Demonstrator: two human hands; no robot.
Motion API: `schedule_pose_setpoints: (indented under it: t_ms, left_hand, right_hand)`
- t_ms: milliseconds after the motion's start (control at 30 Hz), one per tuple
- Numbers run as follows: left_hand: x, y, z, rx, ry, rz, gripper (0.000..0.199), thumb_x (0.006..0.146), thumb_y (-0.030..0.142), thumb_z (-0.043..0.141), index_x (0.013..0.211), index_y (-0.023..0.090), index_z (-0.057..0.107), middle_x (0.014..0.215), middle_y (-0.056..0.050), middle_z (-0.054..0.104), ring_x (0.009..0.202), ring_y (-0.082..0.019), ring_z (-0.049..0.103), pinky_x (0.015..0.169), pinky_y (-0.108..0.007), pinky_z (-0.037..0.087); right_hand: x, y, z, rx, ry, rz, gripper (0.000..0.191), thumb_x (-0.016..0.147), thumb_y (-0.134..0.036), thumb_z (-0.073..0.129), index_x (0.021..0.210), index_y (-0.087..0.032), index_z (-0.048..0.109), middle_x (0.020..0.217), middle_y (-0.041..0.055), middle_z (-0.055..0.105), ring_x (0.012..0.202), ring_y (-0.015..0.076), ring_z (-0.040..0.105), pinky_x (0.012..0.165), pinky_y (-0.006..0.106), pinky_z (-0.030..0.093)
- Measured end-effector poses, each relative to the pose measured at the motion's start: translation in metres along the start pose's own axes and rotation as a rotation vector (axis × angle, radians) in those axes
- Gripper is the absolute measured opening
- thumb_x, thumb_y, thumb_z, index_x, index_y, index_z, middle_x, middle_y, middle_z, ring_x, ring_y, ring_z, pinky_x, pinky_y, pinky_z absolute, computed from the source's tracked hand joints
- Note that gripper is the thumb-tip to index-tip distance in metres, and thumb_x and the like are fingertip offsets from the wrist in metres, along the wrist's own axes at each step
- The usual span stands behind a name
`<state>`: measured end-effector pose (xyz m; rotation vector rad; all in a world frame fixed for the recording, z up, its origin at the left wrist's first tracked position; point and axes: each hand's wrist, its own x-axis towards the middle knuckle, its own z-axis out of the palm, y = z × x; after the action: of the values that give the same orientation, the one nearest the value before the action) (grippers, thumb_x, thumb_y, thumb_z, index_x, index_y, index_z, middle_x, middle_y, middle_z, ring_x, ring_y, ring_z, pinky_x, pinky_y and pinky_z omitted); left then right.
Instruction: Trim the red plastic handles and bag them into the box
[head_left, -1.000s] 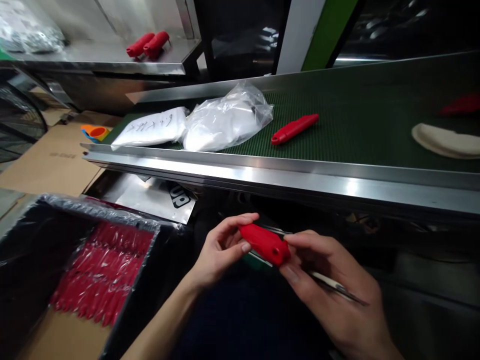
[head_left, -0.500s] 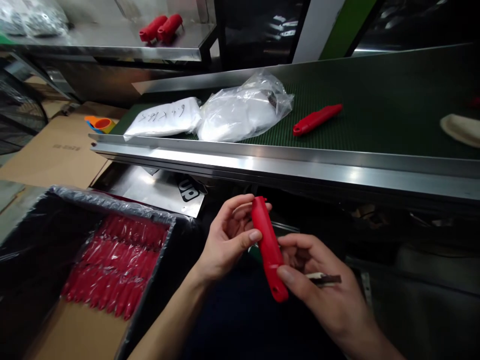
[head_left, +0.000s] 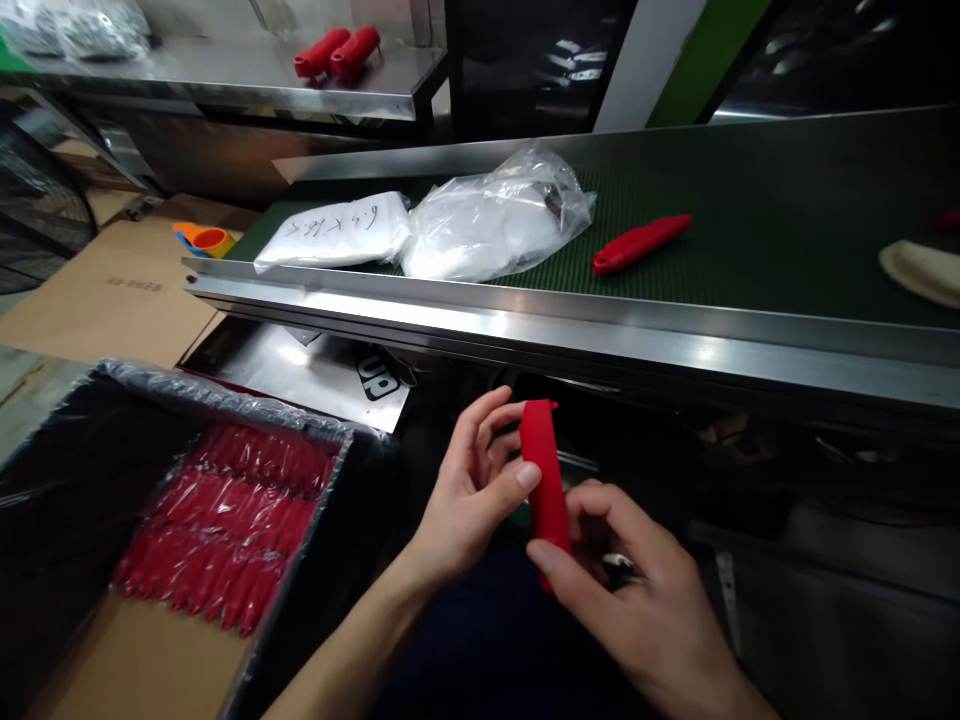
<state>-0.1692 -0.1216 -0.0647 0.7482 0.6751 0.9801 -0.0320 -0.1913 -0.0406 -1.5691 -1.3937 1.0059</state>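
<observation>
Head view: The red piece (head_left: 546, 470) stood nearly upright between both hands, in front of the conveyor (head_left: 780, 230), its lower end partly covered by the right thumb.
Left hand (head_left: 465, 500): It had hold of the upper part, thumb on the near face, fingers loosely curled behind.
Right hand (head_left: 637, 585): Its thumb lay across the lower part, the fingers bent and half open behind; a pale-and-dark thing (head_left: 620, 566) showed inside the hand, mostly hidden.
Red surface: The hold seemed to call for light pressure from both thumbs, a slow turn, and the pale-and-dark thing kept from scraping it.
White packet (head_left: 334, 232): Handwritten figures with an X-like mark between them; the exact digits were uncertain.
Metal plate (head_left: 319, 362): Bold dark letters, apparently "UP" or "UR".
Cardboard (head_left: 97, 300): Faint print, too blurred to read.
</observation>
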Motion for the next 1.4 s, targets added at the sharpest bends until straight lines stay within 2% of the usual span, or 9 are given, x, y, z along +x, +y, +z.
schedule_pose_setpoints:
  t_ms: [167,300,367,467,600,667,967,1233,1400]
  left_hand:
    - [-0.004,-0.004,0.013,0.020,0.081,-0.085,0.035,0.091,0.031,0.063,0.123,0.023,0.053,0.108,-0.007,0.066,0.084,-0.015,0.063,0.070,-0.025,0.055]
    - [-0.008,0.003,0.020,0.062,0.127,-0.093,0.031,0.093,0.032,0.060,0.121,0.022,0.053,0.099,-0.004,0.068,0.058,-0.007,0.057,0.053,-0.017,0.047]
    - [-0.011,0.007,0.024,0.076,0.113,-0.097,0.030,0.093,0.033,0.058,0.120,0.021,0.052,0.093,-0.004,0.068,0.053,-0.007,0.056,0.050,-0.017,0.045]
    - [-0.018,0.011,0.030,0.072,0.118,-0.093,0.028,0.094,0.033,0.057,0.119,0.021,0.052,0.089,-0.003,0.068,0.051,-0.007,0.057,0.050,-0.018,0.046]
    - [-0.026,0.013,0.038,0.016,0.086,-0.114,0.027,0.094,0.035,0.056,0.119,0.023,0.053,0.093,-0.004,0.067,0.049,-0.007,0.058,0.047,-0.017,0.045]
    - [-0.027,0.014,0.041,-0.006,0.075,-0.115,0.028,0.094,0.036,0.057,0.118,0.023,0.054,0.093,-0.004,0.067,0.047,-0.006,0.057,0.045,-0.015,0.043]
    - [-0.030,0.009,0.041,-0.105,0.059,-0.049,0.025,0.092,0.036,0.059,0.116,0.027,0.060,0.087,-0.001,0.064,0.044,-0.004,0.054,0.040,-0.011,0.038]
    - [-0.035,0.022,0.046,-0.036,0.176,-0.136,0.033,0.084,0.043,0.067,0.111,0.025,0.061,0.085,-0.001,0.063,0.046,-0.006,0.052,0.042,-0.017,0.036]
    - [-0.037,0.025,0.049,-0.028,0.200,-0.193,0.039,0.081,0.047,0.070,0.112,0.026,0.060,0.082,-0.001,0.063,0.048,-0.007,0.052,0.045,-0.018,0.036]
  right_hand:
    - [0.011,0.005,-0.014,-0.149,-0.097,-0.068,0.015,0.088,-0.036,0.065,0.095,-0.024,0.061,0.080,-0.0012,0.062,0.060,0.0090,0.057,0.052,0.018,0.048]
    - [0.033,0.007,-0.045,-0.309,0.043,-0.052,0.044,0.088,-0.049,0.064,0.123,-0.026,0.050,0.098,0.0026,0.065,0.079,0.0143,0.065,0.066,0.023,0.054]
    - [0.043,0.003,-0.056,-0.352,0.076,-0.142,0.040,0.091,-0.043,0.061,0.126,-0.028,0.050,0.105,0.0033,0.064,0.088,0.0150,0.066,0.075,0.025,0.055]
    - [0.051,-0.008,-0.064,-0.375,-0.008,-0.367,0.026,0.096,-0.023,0.054,0.121,-0.028,0.059,0.109,0.0024,0.063,0.094,0.0126,0.063,0.078,0.022,0.054]
    - [0.052,-0.017,-0.066,-0.434,-0.056,-0.653,0.048,0.091,-0.004,0.052,0.136,-0.021,0.054,0.118,0.0060,0.064,0.106,0.0153,0.060,0.087,0.027,0.053]
    - [0.051,-0.018,-0.069,-0.470,-0.041,-0.717,0.055,0.088,0.000,0.054,0.139,-0.020,0.051,0.119,0.0062,0.065,0.106,0.0171,0.061,0.089,0.031,0.053]
    - [0.044,-0.026,-0.069,-0.563,0.002,-0.747,0.042,0.086,-0.007,0.060,0.127,-0.019,0.061,0.113,0.0069,0.066,0.101,0.0193,0.060,0.084,0.033,0.053]
    - [0.044,-0.028,-0.067,-0.639,0.002,-0.788,0.042,0.089,-0.008,0.054,0.130,-0.011,0.059,0.114,0.0101,0.064,0.102,0.0212,0.055,0.084,0.035,0.048]
    - [0.042,-0.027,-0.068,-0.624,-0.008,-0.820,0.040,0.086,-0.006,0.057,0.126,-0.013,0.060,0.114,0.0099,0.064,0.102,0.0222,0.055,0.084,0.036,0.049]
